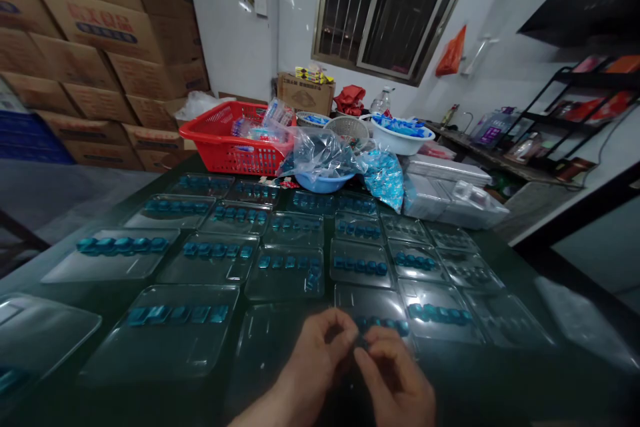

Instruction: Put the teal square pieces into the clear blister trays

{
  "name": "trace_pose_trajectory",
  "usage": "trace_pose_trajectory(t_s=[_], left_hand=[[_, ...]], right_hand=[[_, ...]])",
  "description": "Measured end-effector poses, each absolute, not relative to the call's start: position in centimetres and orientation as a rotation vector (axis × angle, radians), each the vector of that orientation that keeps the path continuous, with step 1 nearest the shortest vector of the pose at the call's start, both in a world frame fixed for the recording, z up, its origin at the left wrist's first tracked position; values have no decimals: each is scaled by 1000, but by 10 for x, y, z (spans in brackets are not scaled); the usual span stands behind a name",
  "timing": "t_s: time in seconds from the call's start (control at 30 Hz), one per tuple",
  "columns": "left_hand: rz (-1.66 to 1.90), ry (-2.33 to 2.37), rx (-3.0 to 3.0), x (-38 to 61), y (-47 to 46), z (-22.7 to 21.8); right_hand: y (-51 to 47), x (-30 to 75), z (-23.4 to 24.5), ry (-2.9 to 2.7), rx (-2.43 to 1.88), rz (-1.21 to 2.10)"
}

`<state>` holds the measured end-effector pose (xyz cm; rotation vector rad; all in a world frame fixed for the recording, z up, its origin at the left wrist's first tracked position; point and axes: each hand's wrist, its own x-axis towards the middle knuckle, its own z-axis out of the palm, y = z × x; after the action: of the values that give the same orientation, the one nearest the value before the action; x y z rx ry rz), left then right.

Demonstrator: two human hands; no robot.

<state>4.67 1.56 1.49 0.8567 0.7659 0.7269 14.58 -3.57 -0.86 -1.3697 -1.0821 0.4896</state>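
My left hand (317,350) and my right hand (393,373) meet at the near table edge, fingertips pinched together on a small dark piece (361,343) that I cannot make out clearly. They hover over a clear plastic blister tray (373,303) with a row of small blue pieces (383,325). Several more clear trays with blue pieces cover the dark table (500,387), among them one at the near left (165,330).
A red basket (233,140), a blue bowl (323,181) under a clear bag, a white basin (400,137) and stacked clear trays (450,197) stand at the table's far side. Cardboard boxes (100,47) are piled on the left. Dark shelving (590,100) stands on the right.
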Motion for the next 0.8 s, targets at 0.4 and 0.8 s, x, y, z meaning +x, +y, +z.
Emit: trace_pose_trajectory(t_s=[0.4, 0.8], left_hand=[[656, 809, 872, 45, 18, 14], [553, 680, 515, 48, 30, 5]], right_hand=[[-39, 151, -12, -643, -1268, 1031], [-41, 168, -13, -941, -1367, 859]])
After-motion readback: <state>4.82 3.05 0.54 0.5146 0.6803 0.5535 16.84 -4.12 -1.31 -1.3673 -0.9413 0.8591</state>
